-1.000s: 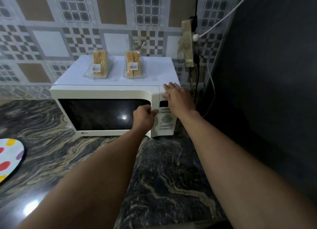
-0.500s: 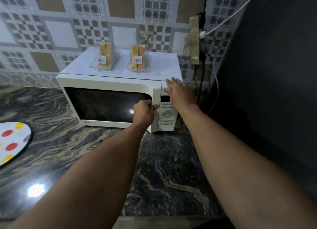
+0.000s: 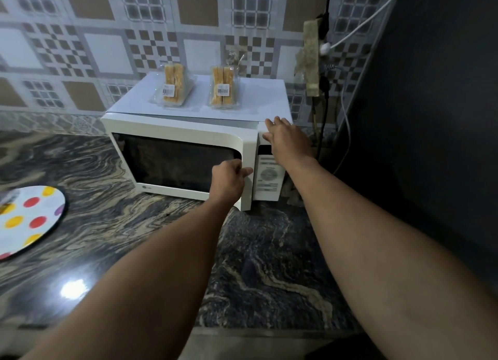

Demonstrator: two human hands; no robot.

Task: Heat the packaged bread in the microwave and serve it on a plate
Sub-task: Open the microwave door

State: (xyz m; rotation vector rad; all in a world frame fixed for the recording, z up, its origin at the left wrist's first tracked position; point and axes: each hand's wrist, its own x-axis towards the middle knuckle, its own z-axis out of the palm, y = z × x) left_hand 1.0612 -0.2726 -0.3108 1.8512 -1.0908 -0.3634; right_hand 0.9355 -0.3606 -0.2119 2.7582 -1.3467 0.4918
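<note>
A white microwave (image 3: 175,125) stands on the marble counter against the tiled wall. Two clear packs of bread lie on its top: one at the left (image 3: 173,86), one at the right (image 3: 223,89). My left hand (image 3: 229,180) grips the right edge of the microwave door (image 3: 172,163), which stands slightly ajar. My right hand (image 3: 285,138) lies flat, fingers spread, on the top right corner above the control panel (image 3: 268,176). A white plate with coloured dots (image 3: 27,219) lies on the counter at the far left.
A power strip (image 3: 312,58) with plugs and cables hangs on the wall right of the microwave. A dark wall (image 3: 431,117) closes off the right side. The counter's front edge (image 3: 269,331) runs below my forearms.
The microwave door has come slightly away from the body at its right edge under my left hand. My right hand stays pressed on the top corner. The view has shifted back.
</note>
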